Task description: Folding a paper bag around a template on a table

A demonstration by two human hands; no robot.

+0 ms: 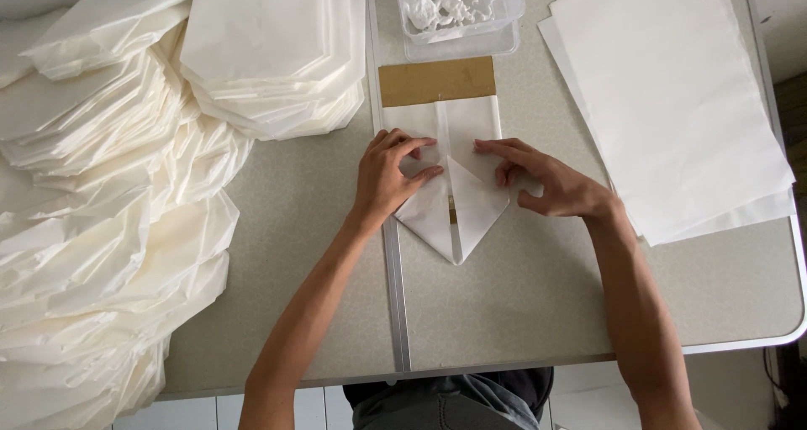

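Note:
A white paper sheet (458, 216) lies folded around a brown cardboard template (436, 80) in the middle of the grey table (521, 295). Its near end is folded into a point. My left hand (388, 178) presses flat on the left flap, fingers spread toward the centre seam. My right hand (546, 178) rests on the right flap, fingertips touching the fold near the seam. Neither hand grips anything; both push down on the paper.
Large heaps of finished white paper bags (109, 186) fill the left side, with a neater stack (277, 52) behind. Flat white sheets (672, 102) are stacked at the right. A clear plastic tub (458, 10) with white paste stands at the far edge.

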